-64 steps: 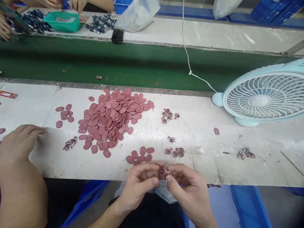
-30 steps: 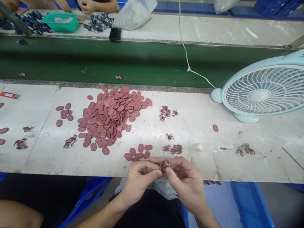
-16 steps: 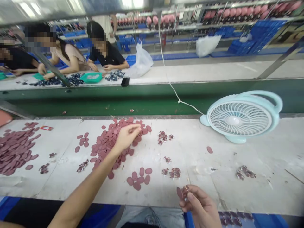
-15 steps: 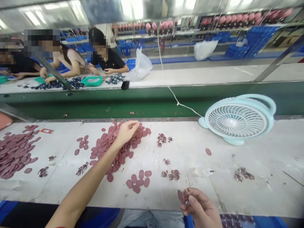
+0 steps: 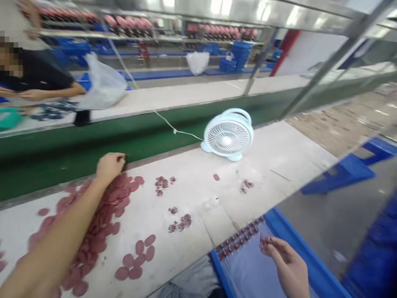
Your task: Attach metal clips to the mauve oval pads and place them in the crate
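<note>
My left hand is pinched closed above the far edge of a heap of reddish oval pieces, with a tiny item I cannot make out at its fingertips. My right hand holds a small dark red piece between thumb and fingers, over a blue tray. Rows of dark red pieces lie along the tray's far side. Several loose ovals are grouped on the white table near me. Small brown-red shiny parts sit in clusters right of the heap.
A light blue fan stands near the table's back edge, its white cord running left. A thin stick lies at the right. Across the green divider, a person in a dark top sits by a plastic bag.
The view has swung right, bringing the blue tray into sight. My right hand has moved from the table's front edge to over the tray. My left hand is now at the heap's far edge.
</note>
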`<state>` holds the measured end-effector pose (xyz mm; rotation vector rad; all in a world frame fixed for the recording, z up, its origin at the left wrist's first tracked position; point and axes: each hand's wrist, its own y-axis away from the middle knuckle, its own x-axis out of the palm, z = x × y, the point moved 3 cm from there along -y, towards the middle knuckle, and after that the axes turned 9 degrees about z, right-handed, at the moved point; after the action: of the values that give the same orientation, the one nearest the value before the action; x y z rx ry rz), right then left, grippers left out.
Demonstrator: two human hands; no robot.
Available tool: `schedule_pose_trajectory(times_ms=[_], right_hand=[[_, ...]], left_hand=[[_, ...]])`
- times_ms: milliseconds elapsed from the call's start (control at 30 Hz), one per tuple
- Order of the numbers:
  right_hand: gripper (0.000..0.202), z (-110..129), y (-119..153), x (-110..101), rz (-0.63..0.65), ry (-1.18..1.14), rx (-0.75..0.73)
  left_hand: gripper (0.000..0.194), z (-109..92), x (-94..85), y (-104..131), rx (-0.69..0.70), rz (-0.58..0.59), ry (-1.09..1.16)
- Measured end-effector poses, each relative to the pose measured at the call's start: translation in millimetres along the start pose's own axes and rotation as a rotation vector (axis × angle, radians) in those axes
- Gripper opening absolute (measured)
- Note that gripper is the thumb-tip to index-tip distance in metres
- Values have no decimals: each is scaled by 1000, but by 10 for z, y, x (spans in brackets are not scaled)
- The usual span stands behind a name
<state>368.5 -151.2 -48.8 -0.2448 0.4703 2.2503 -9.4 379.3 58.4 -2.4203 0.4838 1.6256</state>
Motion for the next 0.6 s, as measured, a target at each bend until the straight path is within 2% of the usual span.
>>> schedule_pose_trajectory(times_ms=[67,167,267,333,433,533,600], right_hand=[[53,-295,-155,-243,-72,74,43],[38,-715,-420,-445,-137,232,148],[26,-1004,-655,-473,-115,434,232],[27,-1112,-771,-436,-77,552,260],[30,-1200,-884,-365,-21,687,274],[32,-1270,-950,-311,21,786,273],[32,-1321,-976,-287,41,834,272]], left_hand=[[39,-138,47,74,48,2,-10],[41,-426,271,281,166,71,13],[39,-733,566,544,309,184,38],[40,-890,675,692,370,217,38],[44,-1015,609,893,353,200,40],[44,-1028,361,1162,222,147,73],[41,-1022,183,1397,200,40,101]])
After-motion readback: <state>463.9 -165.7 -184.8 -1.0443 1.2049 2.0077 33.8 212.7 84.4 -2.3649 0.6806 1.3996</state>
